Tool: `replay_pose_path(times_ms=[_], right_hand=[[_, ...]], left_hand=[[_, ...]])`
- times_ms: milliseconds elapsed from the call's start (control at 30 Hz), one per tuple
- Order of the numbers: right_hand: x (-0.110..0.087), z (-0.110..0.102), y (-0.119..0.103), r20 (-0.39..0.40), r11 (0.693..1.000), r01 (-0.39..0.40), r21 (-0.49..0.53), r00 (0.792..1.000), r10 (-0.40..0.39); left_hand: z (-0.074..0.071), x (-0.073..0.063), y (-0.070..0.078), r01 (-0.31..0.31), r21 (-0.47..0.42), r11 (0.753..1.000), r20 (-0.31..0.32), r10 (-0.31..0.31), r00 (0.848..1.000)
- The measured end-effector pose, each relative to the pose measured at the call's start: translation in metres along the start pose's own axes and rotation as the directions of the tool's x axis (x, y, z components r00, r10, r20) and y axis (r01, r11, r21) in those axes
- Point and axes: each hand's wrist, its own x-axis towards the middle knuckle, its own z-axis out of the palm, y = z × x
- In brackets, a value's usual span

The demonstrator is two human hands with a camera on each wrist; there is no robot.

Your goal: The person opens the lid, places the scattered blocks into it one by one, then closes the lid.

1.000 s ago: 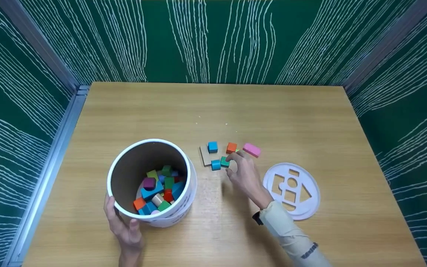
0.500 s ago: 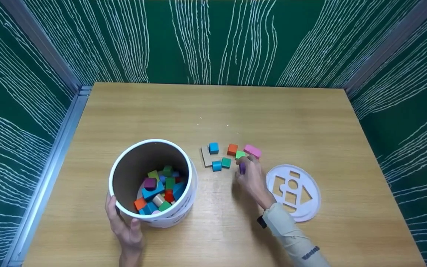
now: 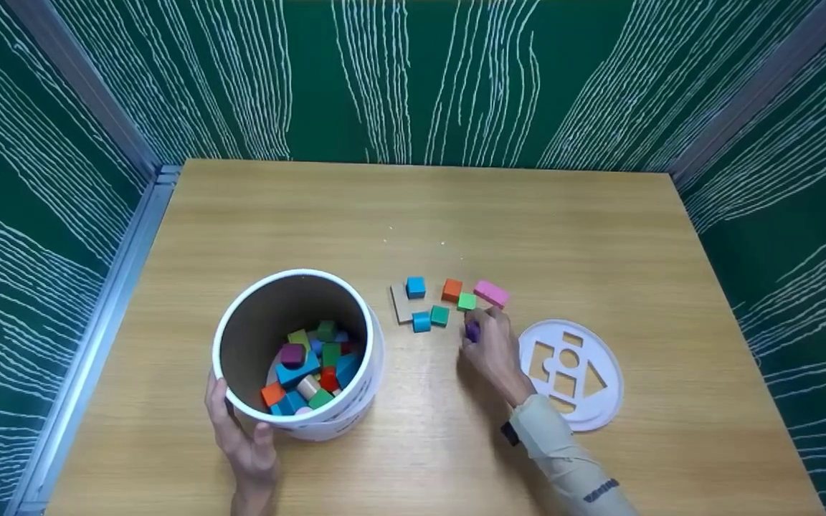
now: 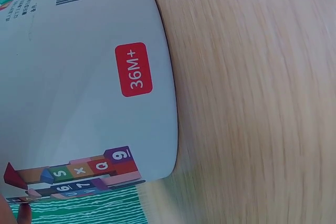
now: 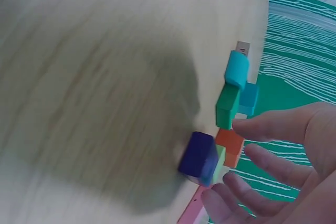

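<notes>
My left hand (image 3: 244,448) rests on the near left side of a white bucket (image 3: 372,358), its fingers at the rim and the thumb apart. The bucket holds many coloured blocks (image 3: 298,365). In the left wrist view, the bucket's wall (image 4: 79,77) carries a "36M+" label; only a bit of finger shows. My right hand (image 3: 493,351) is at a purple block (image 3: 472,330) on the table. In the right wrist view, the thumb and fingers (image 5: 273,124) are spread apart near the purple block (image 5: 197,153), with no clear pinch on it.
Beyond the right hand lie a light green block (image 3: 467,301), an orange block (image 3: 452,289), a pink block (image 3: 492,293), a green block (image 3: 439,315), two blue blocks (image 3: 416,287) and a plain wooden piece (image 3: 400,304). A white lid with shaped holes (image 3: 603,358) lies right.
My right hand has moved right, from beside the green block to the purple one, uncovering the light green block. The left hand and the bucket hold their place.
</notes>
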Motion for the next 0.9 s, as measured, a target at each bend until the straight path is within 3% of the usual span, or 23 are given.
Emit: replay_pose_path(times_ms=[500,767,900], right_hand=[[0.000,0.008,0.008,0.048,0.998,-0.070,0.001,0.996,0.070],[0.001,0.011,0.012,-0.026,1.000,-0.022,-0.012,0.999,0.022],[0.001,0.009,0.012,-0.002,0.999,-0.040,0.010,0.999,0.040]], left_hand=[[-0.001,-0.001,-0.004,0.009,0.018,1.000,0.005,-0.009,1.000],[0.000,-0.001,-0.002,-0.007,-0.007,1.000,-0.005,0.007,1.000],[0.000,0.001,0.001,-0.005,-0.008,1.000,-0.005,0.005,1.000]])
